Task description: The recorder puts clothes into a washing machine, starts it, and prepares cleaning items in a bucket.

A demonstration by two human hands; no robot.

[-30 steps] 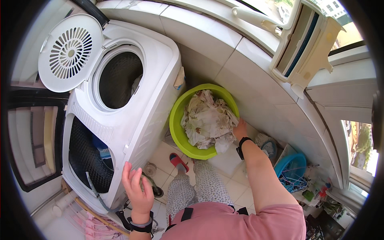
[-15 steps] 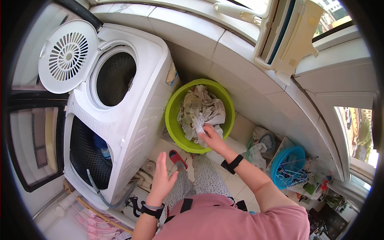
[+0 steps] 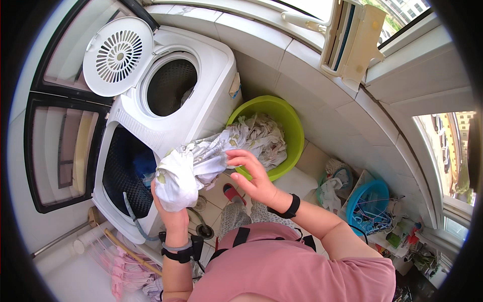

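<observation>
The left hand (image 3: 172,218) clutches 1 patterned white cloth (image 3: 182,171) in its fingers, partly out of a green basin (image 3: 295,126) holding more laundry (image 3: 271,146); the right hand (image 3: 260,183) spreads unclasped fingers.

Support: floor (image 3: 216,206), pale square tiles with visible joints. One red slipper (image 3: 233,194), foot inside, rests on the tiles. Hose runs to a dark round fitting (image 3: 205,231) set at floor level. Green basin (image 3: 297,132): underside hidden; floor contact undetermined.

Patterned white cloth (image 3: 177,187) in left grip (image 3: 173,219)
</observation>
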